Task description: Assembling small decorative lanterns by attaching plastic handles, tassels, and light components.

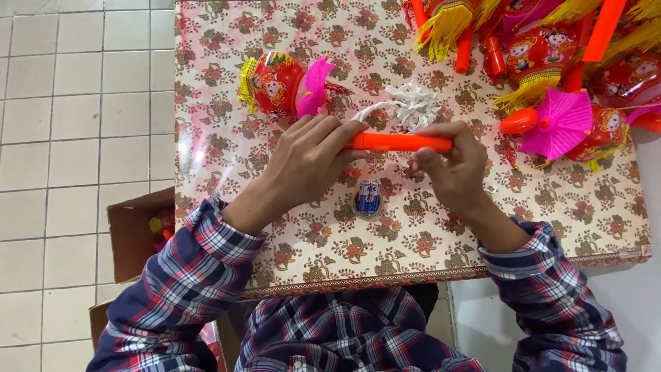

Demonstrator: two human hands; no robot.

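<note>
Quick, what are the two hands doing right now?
Left hand: closed around one end of the orange stick.
Right hand: closed around the stick's other end.

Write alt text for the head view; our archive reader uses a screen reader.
Both hands, left hand and right hand, grip an orange plastic stick over a floral-covered table. A red lantern toy with a pink fan lies behind; more lantern toys are piled far right.

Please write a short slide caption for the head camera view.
Both hands, left hand and right hand, hold an orange stick over a floral tablecloth, red lantern nearby.
</note>
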